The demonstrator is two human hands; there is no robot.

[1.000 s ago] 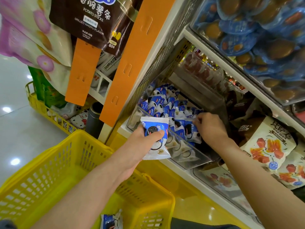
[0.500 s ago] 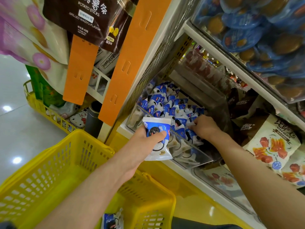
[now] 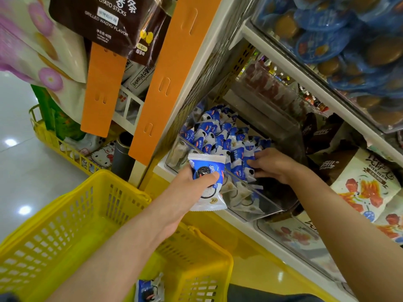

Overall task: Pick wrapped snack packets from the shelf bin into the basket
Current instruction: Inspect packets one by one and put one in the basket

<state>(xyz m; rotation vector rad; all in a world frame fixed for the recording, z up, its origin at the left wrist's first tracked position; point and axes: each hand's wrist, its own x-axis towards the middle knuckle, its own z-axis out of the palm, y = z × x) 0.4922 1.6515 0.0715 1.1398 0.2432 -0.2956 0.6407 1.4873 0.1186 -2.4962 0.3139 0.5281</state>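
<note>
While the left hand (image 3: 185, 192) is gripping one blue-and-white snack packet (image 3: 207, 171), thumb across its front and fingers curled behind it, the packet is hanging upright just in front of the clear shelf bin (image 3: 257, 203) and beside the far edge of the yellow basket (image 3: 65, 225). The right hand (image 3: 274, 164) is reaching into the bin from the right, its fingers (image 3: 255, 159) bending down among the heaped packets (image 3: 218, 136); whether they are closing on one cannot be told. The heap is filling the left and rear part of the bin, and the near right corner is showing dark. One more packet (image 3: 149, 288) is lying on the basket floor at the lower edge of the view. The bin is sitting on a white shelf (image 3: 272, 234), with brown bags (image 3: 327, 149) and white bags printed with red fruit (image 3: 366, 186) lying to its right. Blue tubs (image 3: 340, 40) are crowding the shelf above. Two orange strips (image 3: 102, 88) are hanging to the left of the bin, under a dark potato-sticks bag (image 3: 109, 20).
</note>
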